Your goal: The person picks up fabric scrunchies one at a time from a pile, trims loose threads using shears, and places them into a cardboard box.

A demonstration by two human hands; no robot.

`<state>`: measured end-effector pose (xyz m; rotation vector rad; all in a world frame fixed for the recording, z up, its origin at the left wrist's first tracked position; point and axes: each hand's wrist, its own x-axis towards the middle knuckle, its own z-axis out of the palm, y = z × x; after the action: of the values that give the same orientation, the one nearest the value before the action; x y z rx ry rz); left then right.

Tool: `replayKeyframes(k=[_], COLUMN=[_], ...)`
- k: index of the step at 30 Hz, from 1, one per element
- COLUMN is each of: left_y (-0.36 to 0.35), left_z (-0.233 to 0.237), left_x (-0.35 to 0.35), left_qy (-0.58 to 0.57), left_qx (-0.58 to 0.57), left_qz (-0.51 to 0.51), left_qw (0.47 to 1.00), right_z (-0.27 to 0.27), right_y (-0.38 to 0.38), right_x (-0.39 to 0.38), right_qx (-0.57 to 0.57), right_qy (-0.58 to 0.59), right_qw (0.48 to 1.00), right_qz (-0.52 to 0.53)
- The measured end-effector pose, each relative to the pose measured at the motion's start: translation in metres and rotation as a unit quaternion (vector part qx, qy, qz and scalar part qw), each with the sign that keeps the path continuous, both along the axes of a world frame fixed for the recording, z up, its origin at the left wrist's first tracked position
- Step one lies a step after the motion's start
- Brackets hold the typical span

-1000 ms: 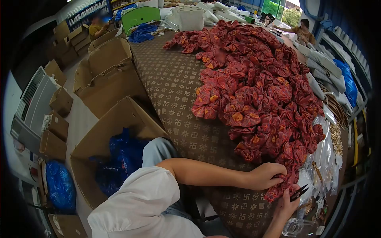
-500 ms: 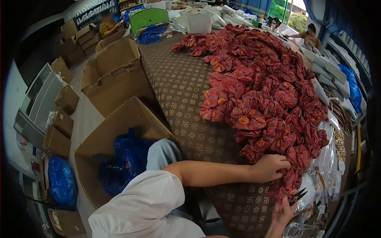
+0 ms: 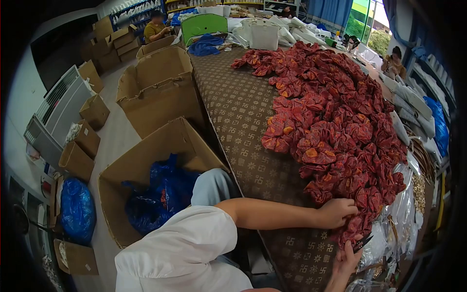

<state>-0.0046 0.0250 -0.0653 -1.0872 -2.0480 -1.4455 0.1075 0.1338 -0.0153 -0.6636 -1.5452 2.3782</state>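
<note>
1. Left hand [image 3: 338, 213]: we see the fingers bent inward and closed on the near end of the red gathered fabric [image 3: 333, 126], the back of the hand turned upward; the fingertips are partly lost in the folds.
2. Right hand [image 3: 346, 259]: we find it just below the left, fingers curled round a pair of black snips [image 3: 363, 242], with the fingertips against the lowest tip of the fabric. The dark blades point up and away to the right; we cannot tell how far apart they stand.
3. Red gathered fabric: we trace it as a long, bunched heap with orange patches, running from both hands along the right part of the counter [image 3: 228, 109] toward its far end. A brown patterned cover [image 3: 299, 250] lies beneath it.
4. Right edge: we note clear plastic bags [image 3: 396, 221] beside the heap, close to the right hand.
5. Left of the counter: we observe an open-topped cardboard box [image 3: 182, 138] holding a blue plastic bag [image 3: 163, 197], near the knee [image 3: 214, 187].
6. Far end: we mark a green panel [image 3: 204, 27] and a white box [image 3: 263, 35]; beyond the heap, at right, sits another person [image 3: 396, 65].
</note>
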Motion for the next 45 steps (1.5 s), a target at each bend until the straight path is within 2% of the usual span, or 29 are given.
replayKeyframes(k=[7, 12, 14, 15, 21, 22, 24, 26, 43, 45], left_y=[-0.001, 0.001, 0.002, 0.003, 0.003, 0.002, 0.002, 0.001, 0.001, 0.001], left_z=[-0.002, -0.004, -0.007, -0.007, -0.006, -0.007, -0.007, -0.007, -0.006, -0.005], left_x=[-0.002, -0.003, 0.0, -0.001, -0.002, -0.002, -0.002, -0.003, -0.003, -0.003], left_qy=[-0.054, -0.051, -0.052, -0.058, -0.053, -0.057, -0.053, -0.053, -0.047, -0.051], left_qx=[-0.032, -0.028, -0.019, -0.017, -0.025, -0.022, -0.028, -0.034, -0.026, -0.028], left_qz=[-0.078, -0.082, -0.085, -0.086, -0.086, -0.087, -0.083, -0.079, -0.082, -0.083], left_qw=[0.995, 0.995, 0.995, 0.994, 0.995, 0.994, 0.995, 0.995, 0.995, 0.995], right_z=[-0.009, -0.009, -0.031, -0.034, -0.038, -0.027, 0.001, 0.005, -0.008, -0.03], right_y=[0.014, 0.013, 0.035, 0.038, 0.042, 0.033, 0.009, 0.005, 0.016, 0.036], right_x=[-0.004, -0.005, -0.007, -0.008, -0.009, -0.008, -0.005, -0.005, -0.005, -0.009], right_qx=[-0.024, -0.054, -0.036, -0.038, -0.054, -0.054, -0.105, -0.114, -0.12, -0.07], right_qy=[-0.012, -0.018, 0.05, 0.057, 0.058, 0.062, -0.008, -0.008, -0.003, 0.057], right_qw=[1.0, 0.998, 0.993, 0.992, 0.992, 0.992, 0.994, 0.993, 0.993, 0.99], right_qz=[0.003, 0.001, 0.098, 0.107, 0.097, 0.098, 0.026, 0.022, 0.018, 0.106])
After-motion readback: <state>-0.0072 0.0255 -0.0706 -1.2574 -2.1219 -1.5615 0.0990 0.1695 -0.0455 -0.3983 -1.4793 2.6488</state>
